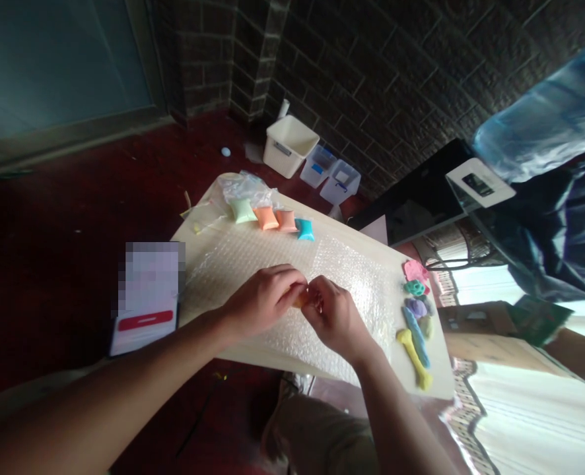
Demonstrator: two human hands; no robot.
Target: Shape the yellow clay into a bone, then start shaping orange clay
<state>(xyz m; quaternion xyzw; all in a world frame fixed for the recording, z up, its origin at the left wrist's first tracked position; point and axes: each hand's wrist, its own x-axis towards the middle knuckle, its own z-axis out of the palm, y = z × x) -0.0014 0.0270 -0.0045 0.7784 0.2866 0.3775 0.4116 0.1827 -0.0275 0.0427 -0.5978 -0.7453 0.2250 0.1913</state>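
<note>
My left hand (273, 297) and my right hand (335, 320) meet over the middle of the table, fingertips nearly touching. Both are closed in a pinch on a small orange-yellow piece (301, 301). Fingers cover most of it, so I cannot tell if it is a packet or bare clay. Beneath them, bubble wrap (356, 270) spreads across the table (444, 376). Beyond the hands lies a row of soft clay packets: a pale green packet (243, 210), an orange packet (266, 218), a peach packet (287, 221) and a blue packet (305, 229).
Along the right end sit a yellow bone-shaped clay piece (414, 359), a blue clay roll (416, 335), purple clay (416, 307), green clay (414, 287) and pink clay (414, 269). A phone (148, 297) is at left. Clear plastic bags (247, 189) lie at the far corner; bins (288, 148) stand beyond.
</note>
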